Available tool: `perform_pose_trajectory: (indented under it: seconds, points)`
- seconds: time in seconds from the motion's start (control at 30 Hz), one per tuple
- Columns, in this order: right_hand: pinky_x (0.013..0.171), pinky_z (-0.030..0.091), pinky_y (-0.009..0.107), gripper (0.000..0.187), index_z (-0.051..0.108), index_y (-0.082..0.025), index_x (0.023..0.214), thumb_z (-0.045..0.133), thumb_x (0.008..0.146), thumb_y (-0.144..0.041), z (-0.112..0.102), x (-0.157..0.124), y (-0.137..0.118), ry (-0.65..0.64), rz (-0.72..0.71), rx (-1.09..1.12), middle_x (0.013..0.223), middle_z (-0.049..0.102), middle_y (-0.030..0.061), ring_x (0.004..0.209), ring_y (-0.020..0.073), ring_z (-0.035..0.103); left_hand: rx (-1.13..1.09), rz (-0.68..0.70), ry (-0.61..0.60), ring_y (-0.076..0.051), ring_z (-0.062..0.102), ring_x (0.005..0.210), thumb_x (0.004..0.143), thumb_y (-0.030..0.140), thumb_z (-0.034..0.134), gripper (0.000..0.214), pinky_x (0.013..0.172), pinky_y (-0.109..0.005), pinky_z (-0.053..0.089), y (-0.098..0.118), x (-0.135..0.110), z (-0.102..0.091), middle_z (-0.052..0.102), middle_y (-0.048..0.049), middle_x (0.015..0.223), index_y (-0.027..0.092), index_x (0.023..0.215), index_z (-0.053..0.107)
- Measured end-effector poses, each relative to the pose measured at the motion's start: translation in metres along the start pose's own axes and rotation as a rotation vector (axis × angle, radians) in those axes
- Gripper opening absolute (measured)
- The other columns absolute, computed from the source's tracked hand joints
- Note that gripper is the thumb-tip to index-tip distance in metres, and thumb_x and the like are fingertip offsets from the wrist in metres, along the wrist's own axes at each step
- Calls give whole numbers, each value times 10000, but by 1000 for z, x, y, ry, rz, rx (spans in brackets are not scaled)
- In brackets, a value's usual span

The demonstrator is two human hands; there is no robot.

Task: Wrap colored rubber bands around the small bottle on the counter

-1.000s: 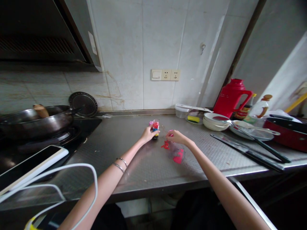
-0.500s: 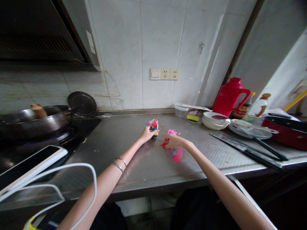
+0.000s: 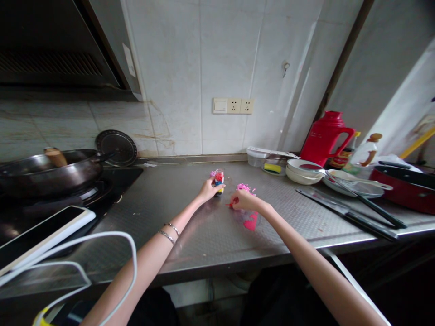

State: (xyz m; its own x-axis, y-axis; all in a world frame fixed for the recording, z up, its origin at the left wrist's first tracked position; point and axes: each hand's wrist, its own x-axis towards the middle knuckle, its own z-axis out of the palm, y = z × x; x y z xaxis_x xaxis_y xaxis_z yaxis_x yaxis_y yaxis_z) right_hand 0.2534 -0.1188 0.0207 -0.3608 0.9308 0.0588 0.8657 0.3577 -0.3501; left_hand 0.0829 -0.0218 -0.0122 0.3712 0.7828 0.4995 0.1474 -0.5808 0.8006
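My left hand (image 3: 208, 189) is closed round a small clear jar (image 3: 219, 177) that stands upright on the steel counter, with red, blue and yellow layers inside. To its right, my right hand (image 3: 242, 200) pinches some small red strips (image 3: 230, 205), whose exact kind I cannot make out. Under and beside that hand lies a clear plastic bag (image 3: 250, 221) with red-pink stuff in it. Just behind the hand is a loose heap of pink shreds (image 3: 245, 187). A small purple-pink bit (image 3: 213, 173) shows behind the jar.
At left a wok (image 3: 78, 170) sits on the stove, near a phone-like white device (image 3: 68, 226) with a white cable. On the right are a red thermos (image 3: 324, 138), bowls (image 3: 303, 174), a knife (image 3: 346, 213) and a red pot (image 3: 404, 188). A yellow sponge (image 3: 272, 168) lies further back.
My right hand has shifted slightly, and fewer red strips show at its fingertips. My left hand keeps its hold on the jar in the same place.
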Motion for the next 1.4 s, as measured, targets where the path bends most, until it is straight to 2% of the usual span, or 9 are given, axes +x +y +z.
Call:
perform_pose_trajectory:
  seconds: [0.13, 0.27, 0.43, 0.7, 0.8, 0.97, 1.13, 1.3, 1.4]
  points:
    - [534, 374, 186, 233, 721, -128, 744, 526, 620, -100, -19, 2, 0, 167, -31, 122, 606, 652, 7, 567, 105, 536, 8, 4, 6, -185, 617, 805, 706, 320, 673, 321, 753, -286, 475, 0, 0, 0, 679, -87, 894, 116, 947, 612]
    - [578, 426, 199, 210, 722, -120, 773, 554, 659, -172, -55, 16, -4, 341, -70, 293, 654, 677, 25, 592, 113, 569, 14, -21, 2, -180, 619, 773, 696, 320, 678, 309, 727, -284, 475, 2, 1, 0, 681, -70, 863, 127, 930, 619]
    - [578, 431, 200, 199, 721, -107, 774, 569, 652, -145, -88, 47, -20, 497, -104, 224, 665, 686, 34, 613, 123, 587, 41, -44, 9, -177, 618, 764, 683, 297, 684, 282, 719, -274, 476, 8, -1, -1, 680, -61, 851, 140, 909, 626]
    - [567, 412, 191, 189, 735, -115, 793, 583, 691, -162, -87, 73, -42, 241, -46, -56, 758, 717, 70, 694, 155, 628, 34, -43, 5, -181, 628, 758, 677, 313, 688, 317, 715, -284, 483, 9, -1, -1, 684, -66, 840, 146, 938, 621]
    - [620, 423, 209, 214, 727, -116, 813, 562, 757, -241, -85, 74, -43, 221, -30, -172, 819, 712, 102, 749, 173, 626, 40, -42, 1, -183, 630, 767, 683, 303, 681, 296, 718, -284, 484, 9, -1, -1, 685, -70, 839, 140, 922, 618]
    - [796, 410, 290, 404, 689, -118, 862, 352, 924, -333, -78, 78, -43, 225, -83, -375, 803, 674, 124, 869, 219, 592, 37, -44, -7, -185, 632, 778, 691, 310, 677, 309, 722, -281, 487, 8, 0, 0, 689, -71, 861, 142, 941, 611]
    - [764, 420, 310, 602, 681, -139, 862, 192, 940, -482, -71, 81, -46, 172, 17, -277, 813, 644, 141, 903, 253, 575, 27, -41, 9, -195, 636, 812, 686, 327, 687, 323, 757, -294, 486, 4, 0, 0, 688, -80, 891, 143, 939, 607]
    - [759, 404, 279, 411, 643, -165, 1051, 340, 929, -414, -73, 80, -45, 149, -31, -243, 718, 644, 96, 817, 226, 596, 43, -38, 10, -194, 636, 796, 688, 322, 686, 313, 748, -294, 487, 5, 0, 0, 691, -81, 879, 142, 934, 617]
    - [732, 406, 242, 514, 685, -129, 945, 282, 940, -448, -80, 77, -42, 201, -42, -123, 696, 652, 86, 738, 186, 600, 40, -36, -1, -193, 635, 792, 695, 323, 677, 336, 749, -298, 490, 7, 0, 0, 691, -80, 887, 141, 972, 621]
